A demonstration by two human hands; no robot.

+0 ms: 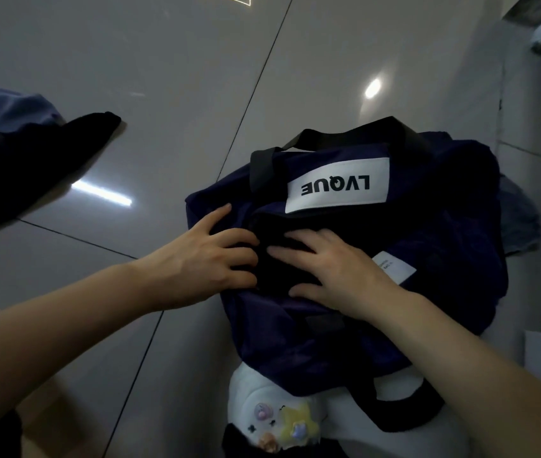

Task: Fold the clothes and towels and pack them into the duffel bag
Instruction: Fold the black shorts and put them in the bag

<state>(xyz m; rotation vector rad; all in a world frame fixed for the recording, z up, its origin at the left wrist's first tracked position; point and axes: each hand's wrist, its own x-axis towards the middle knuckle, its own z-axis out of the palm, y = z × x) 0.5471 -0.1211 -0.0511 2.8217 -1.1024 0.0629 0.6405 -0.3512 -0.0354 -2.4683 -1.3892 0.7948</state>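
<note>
- Two hands are down at the mouth of a navy duffel bag (345, 328), which sits on the glossy tiled floor (170, 94) close to the wall on the right.
- The left hand (206, 259) lies at the bag's left rim, fingers spread and bent, tips pressing into a dark garment (279, 259) that sits in the opening.
- The right hand (335, 269) rests flat on that same dark garment, fingers fairly straight and pointing left; neither hand is closed round anything that I can see.
- A white label (338, 185) reading LVQUE faces up on the bag, just beyond the hands, with a black handle (345, 133) arching behind it.
- More dark clothes (15, 170) lie piled at the floor's left edge, well apart from the bag.
- White slippers (279, 414) with small charms show under the bag's near end.
</note>
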